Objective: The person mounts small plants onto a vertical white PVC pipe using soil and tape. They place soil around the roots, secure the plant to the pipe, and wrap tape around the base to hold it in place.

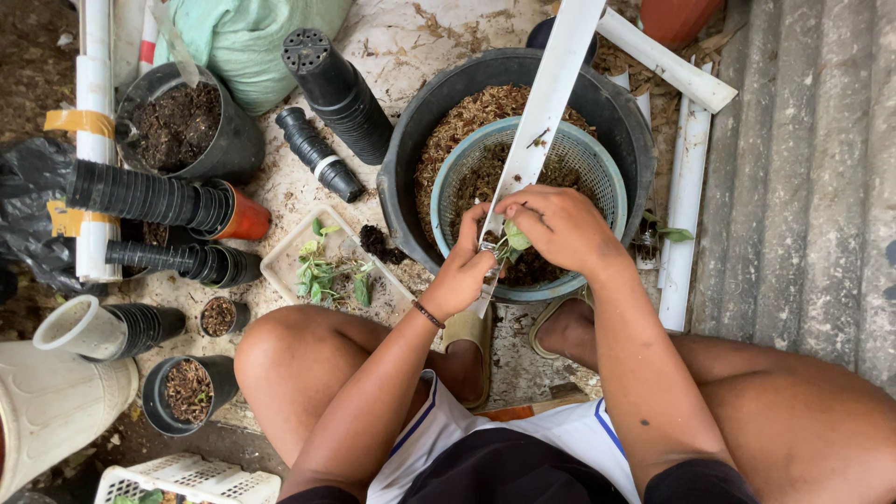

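Note:
My left hand (464,269) and my right hand (558,227) meet over a teal mesh basket (579,159) that sits in a big black tub (415,140) of brown fibre. Between the fingers of both hands is a small green seedling (512,240), pressed against the lower end of a long white channel strip (546,98) that slants up to the top of the view. The left hand grips the strip's lower end; the right hand pinches the seedling from above. Dark soil lies in the basket under the hands.
A white tray (280,266) with green cuttings (322,275) lies left of the tub. Stacks of black nursery pots (149,196), a pot of soil (177,126), a green sack (243,37), white strips (686,187) and a corrugated sheet (803,177) surround me. My knees are bent below.

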